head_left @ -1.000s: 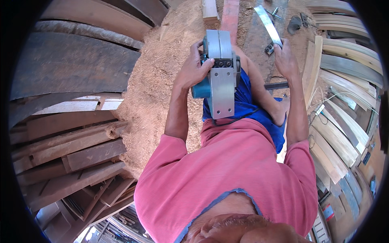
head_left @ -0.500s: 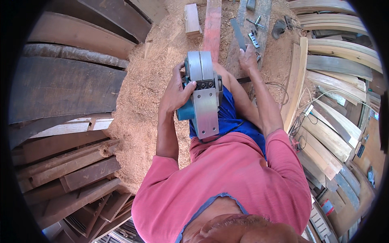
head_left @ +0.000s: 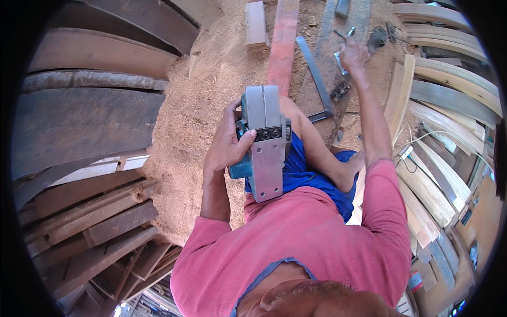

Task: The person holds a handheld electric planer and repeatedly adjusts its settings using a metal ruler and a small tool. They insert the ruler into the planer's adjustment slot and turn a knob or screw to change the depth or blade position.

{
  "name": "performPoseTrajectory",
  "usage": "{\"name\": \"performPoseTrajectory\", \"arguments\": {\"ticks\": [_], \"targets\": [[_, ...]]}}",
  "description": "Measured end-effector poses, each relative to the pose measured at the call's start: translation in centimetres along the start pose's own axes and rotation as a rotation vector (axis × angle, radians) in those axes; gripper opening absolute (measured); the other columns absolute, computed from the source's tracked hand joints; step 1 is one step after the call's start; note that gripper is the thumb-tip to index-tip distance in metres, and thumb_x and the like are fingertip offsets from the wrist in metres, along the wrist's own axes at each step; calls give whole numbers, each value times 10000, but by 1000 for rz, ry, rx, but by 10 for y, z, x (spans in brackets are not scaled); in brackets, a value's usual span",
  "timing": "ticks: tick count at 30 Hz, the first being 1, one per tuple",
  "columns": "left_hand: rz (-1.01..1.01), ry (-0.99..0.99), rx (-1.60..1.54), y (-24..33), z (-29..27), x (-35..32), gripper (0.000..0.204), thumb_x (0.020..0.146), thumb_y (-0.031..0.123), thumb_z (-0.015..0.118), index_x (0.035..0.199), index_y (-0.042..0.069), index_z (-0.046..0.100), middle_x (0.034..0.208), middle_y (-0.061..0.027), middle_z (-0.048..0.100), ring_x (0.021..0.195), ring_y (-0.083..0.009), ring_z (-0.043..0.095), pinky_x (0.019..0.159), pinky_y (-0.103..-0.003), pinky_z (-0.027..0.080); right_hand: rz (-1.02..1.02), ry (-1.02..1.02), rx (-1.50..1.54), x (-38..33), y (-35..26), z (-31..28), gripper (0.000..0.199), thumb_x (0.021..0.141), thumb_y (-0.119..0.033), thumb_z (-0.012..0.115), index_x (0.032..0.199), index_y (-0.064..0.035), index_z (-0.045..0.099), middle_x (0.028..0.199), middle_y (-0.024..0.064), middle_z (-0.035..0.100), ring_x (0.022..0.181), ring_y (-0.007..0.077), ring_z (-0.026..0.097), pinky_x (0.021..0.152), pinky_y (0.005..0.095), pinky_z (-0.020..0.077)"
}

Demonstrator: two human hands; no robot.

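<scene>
My left hand (head_left: 228, 145) grips the side of a teal electric planer (head_left: 266, 166) on my lap, its flat metal sole facing up and its cutter block showing. The thumb presses near the bolts. Out at the far right, my right hand (head_left: 355, 55) has its fingers curled at a small T-handled wrench (head_left: 341, 34) lying on the board; the fingertips are partly hidden. A blue-white flat piece (head_left: 342, 63) lies beside that hand. Nearer me rest a try square (head_left: 316, 74) and a small dark metal block (head_left: 340, 91).
A reddish plank (head_left: 284, 50) and a short wood block (head_left: 256, 25) lie on the shavings-covered floor (head_left: 182, 132). Dark boards (head_left: 87, 121) are stacked at left. Pale planks (head_left: 449, 124) line the right, with a white cable (head_left: 417, 138) across them.
My right hand has let go of the try square, which now lies on the board, and moved up and right to the wrench. My left hand still holds the planer.
</scene>
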State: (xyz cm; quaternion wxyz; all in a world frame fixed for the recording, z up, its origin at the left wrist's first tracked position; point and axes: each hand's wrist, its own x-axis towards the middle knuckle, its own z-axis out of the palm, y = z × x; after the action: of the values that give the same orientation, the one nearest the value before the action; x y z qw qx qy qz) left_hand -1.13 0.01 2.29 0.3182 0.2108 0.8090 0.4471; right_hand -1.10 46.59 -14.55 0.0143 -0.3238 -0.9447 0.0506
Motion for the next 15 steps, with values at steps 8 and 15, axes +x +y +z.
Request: {"name": "performPoseTrajectory", "arguments": {"ticks": [8,15], "targets": [[-53,44,26,11,4,0,885,938,248,762,1650,-47,329,1394,-307,607,1272,-408,646,1107,-506,516,-105,-298,-221,96,30,47,335,1036,-329,602,1283,-160,754,1243,200,789,1174,395,751,981,577,583],[-87,38,-6,13,2,2,895,978,288,737,1680,-34,286,1496,-301,533,1393,-396,567,1189,-533,449,7,-230,-43,113,47,31,375,1074,-374,590,1221,-63,738,1170,187,800,1141,322,751,1003,511,567]]}}
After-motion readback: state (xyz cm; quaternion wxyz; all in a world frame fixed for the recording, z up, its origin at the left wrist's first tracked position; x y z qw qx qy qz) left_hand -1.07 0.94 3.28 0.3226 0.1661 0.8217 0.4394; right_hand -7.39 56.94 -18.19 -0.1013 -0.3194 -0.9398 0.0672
